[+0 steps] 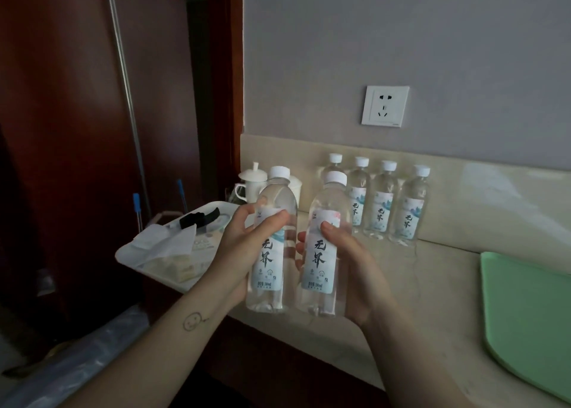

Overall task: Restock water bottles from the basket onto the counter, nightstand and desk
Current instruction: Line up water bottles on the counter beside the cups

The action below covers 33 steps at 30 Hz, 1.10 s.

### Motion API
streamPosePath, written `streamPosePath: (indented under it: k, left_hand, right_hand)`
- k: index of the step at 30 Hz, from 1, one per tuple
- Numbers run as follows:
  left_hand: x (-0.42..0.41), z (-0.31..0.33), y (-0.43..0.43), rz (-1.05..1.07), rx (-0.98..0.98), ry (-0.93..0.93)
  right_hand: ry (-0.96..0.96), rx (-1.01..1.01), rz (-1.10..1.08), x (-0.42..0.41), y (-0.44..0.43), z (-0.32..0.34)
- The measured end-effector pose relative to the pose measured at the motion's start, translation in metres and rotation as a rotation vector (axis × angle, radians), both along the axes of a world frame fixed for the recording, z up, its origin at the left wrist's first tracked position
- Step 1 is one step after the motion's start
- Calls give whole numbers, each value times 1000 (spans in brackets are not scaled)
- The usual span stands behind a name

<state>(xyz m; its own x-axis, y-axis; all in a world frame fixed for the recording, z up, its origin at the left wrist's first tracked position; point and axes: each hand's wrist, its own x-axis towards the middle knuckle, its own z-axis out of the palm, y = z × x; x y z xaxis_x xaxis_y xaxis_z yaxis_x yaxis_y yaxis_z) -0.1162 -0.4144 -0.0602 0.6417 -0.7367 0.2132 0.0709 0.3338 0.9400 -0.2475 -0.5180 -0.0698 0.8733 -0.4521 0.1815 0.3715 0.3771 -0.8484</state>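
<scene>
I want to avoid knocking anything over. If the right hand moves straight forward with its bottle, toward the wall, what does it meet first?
Probably the row of bottles standing on the counter by the wall. The right hand with its bottle points at the row's left end, though depth is hard to judge.

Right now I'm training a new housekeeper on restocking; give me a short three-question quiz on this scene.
1. How many bottles stand on the counter against the back wall?
2. True or false: the left hand and the right hand hold one bottle each.
3. What lies at the counter's right edge? A) green mat B) kettle C) towel

Key:
1. Four, in a row under the socket.
2. True: left bottle, right bottle, both capped and held upright above the counter.
3. A, the green mat.
</scene>
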Motion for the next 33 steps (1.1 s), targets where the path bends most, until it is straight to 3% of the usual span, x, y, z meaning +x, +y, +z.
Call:
streamPosePath:
  k: [7, 16, 27, 33]
  left_hand:
    - [22, -10, -12, -105, 36, -46]
    - [24, -13, -66, -193, 41, -55]
    - [39, -16, -161, -93, 83, -141]
    - [64, -16, -186, -77, 112, -291]
  right_hand:
    - [7, -21, -152, 11, 6, -7]
    - [223, -164, -429, 1, -25, -1]
    - [257, -336, -521, 18, -117, -8]
    - [246, -401, -603, 38, -144, -14]
